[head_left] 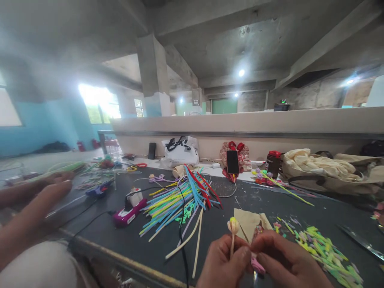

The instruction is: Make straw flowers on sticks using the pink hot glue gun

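Observation:
My left hand (225,261) pinches the stem of a small flower (233,226) with a cream and yellow head, which stands upright above the fingers. Against its fingertips presses my right hand (288,258), thumb and fingers closed. A small pink piece (257,265) shows beneath the right fingertips, with a shiny tip under it; how it is held is partly hidden. Just behind the hands lies a sheet of brown paper (247,224). Short cut pieces of pipe cleaner (327,250), green, yellow and pink, are scattered right of my right hand.
A bundle of long coloured pipe cleaners (171,206) lies left of my hands, crossed by a black cable (182,224). Beyond are a purple power strip (129,212), a phone (233,162), and a cloth bag (324,168). Scissors (361,242) lie far right. A co-worker's hands (57,182) are at left.

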A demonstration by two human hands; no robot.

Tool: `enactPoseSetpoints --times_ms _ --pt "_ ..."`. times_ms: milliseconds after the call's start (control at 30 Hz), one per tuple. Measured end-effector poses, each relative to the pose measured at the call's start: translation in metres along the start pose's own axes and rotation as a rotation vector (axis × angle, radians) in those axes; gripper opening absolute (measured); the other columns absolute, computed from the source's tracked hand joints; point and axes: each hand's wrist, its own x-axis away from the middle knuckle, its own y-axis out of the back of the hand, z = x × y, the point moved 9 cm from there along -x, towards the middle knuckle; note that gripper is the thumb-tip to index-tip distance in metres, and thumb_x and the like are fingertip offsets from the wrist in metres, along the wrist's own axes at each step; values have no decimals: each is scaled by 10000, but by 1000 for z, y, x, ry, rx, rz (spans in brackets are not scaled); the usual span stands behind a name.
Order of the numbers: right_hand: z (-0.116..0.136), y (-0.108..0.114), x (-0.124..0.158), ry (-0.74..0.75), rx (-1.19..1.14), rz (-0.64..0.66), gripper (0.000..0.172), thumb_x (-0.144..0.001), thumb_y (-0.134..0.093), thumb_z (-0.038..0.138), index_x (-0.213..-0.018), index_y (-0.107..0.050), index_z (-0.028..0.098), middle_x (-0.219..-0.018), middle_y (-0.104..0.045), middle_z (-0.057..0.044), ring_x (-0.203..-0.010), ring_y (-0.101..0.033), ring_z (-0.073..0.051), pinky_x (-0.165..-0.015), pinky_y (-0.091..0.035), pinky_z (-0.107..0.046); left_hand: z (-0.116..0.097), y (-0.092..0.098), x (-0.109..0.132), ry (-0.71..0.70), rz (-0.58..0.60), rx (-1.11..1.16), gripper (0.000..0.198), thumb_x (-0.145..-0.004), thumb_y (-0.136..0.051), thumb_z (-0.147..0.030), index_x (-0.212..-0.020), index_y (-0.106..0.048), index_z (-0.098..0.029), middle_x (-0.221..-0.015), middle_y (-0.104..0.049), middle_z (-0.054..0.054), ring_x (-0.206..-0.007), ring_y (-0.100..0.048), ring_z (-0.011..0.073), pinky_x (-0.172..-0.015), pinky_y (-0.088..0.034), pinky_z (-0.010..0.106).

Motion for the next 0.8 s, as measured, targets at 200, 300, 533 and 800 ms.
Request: enactPoseSetpoints --times_ms 200,300,533,800 --pt "-9 -6 -1 -40 -205 33 201 -763 -528 408 -756 -526 207 -587 -483 25 -521 -436 -121 -479 -361 -215 7 1 -2 4 -12 38 407 -535 -657 -536 -595 -551 -148 -468 -478 -38 -432 -340 65 -452 -248 211" --pt "-8 -8 -1 -58 -212 40 187 -756 -554 386 -753 -517 202 -578 -446 41 -501 -405 -103 -456 -340 -200 5 1 -2 9 -13 31 372 -507 -695 -487 -570 -533 -158 -452 -458 -50 -436 -340 65 -462 -254 213" --pt "-23 -16 -1 -233 -606 37 247 -742 -584 429 -739 -545 186 -573 -494 49 -413 -410 -60 -409 -309 -182 15 12 -5 4 -56 -39 406 -492 -689 -520 -580 -530 -157 -453 -436 -55 -439 -326 65 -466 -238 217" --pt "-28 -26 -4 -218 -618 83 297 -663 -682 403 -655 -519 155 -490 -462 78 -349 -361 -21 -352 -252 -142 14 10 -6 -3 -46 -14 424 -484 -691 -533 -580 -514 -160 -454 -433 -60 -435 -316 60 -458 -236 216"
